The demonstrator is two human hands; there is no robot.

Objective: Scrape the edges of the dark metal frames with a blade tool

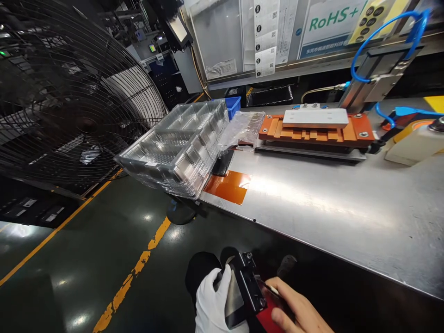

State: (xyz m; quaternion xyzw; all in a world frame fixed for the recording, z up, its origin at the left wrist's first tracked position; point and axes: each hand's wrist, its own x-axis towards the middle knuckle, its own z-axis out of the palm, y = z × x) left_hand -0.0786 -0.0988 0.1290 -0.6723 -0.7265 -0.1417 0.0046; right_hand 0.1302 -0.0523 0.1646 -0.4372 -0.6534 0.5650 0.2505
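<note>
My left hand (pixel 213 300), in a white glove, is closed around a black block-shaped fixture (pixel 252 284) with screws at its ends and a grey flat plate (pixel 235 298) along its side. Bare, my right hand (pixel 298 307) pinches a slim dark tool with a pale spot (pixel 272 289), its tip close to the fixture's right side. The tool's kind cannot be made out. Below the fixture a red surface (pixel 268 319) shows between the hands. Both hands are low in the head view, in front of the bench edge, above my lap.
A metal bench (pixel 312 194) carries stacked clear plastic trays (pixel 180 148), amber film (pixel 229 186), a dark flat piece (pixel 224 162), and an orange-and-silver jig (pixel 315 125) under a pneumatic cylinder with a blue hose (pixel 354 60). A pale bottle (pixel 412 143) stands right; a large fan (pixel 83 101) left.
</note>
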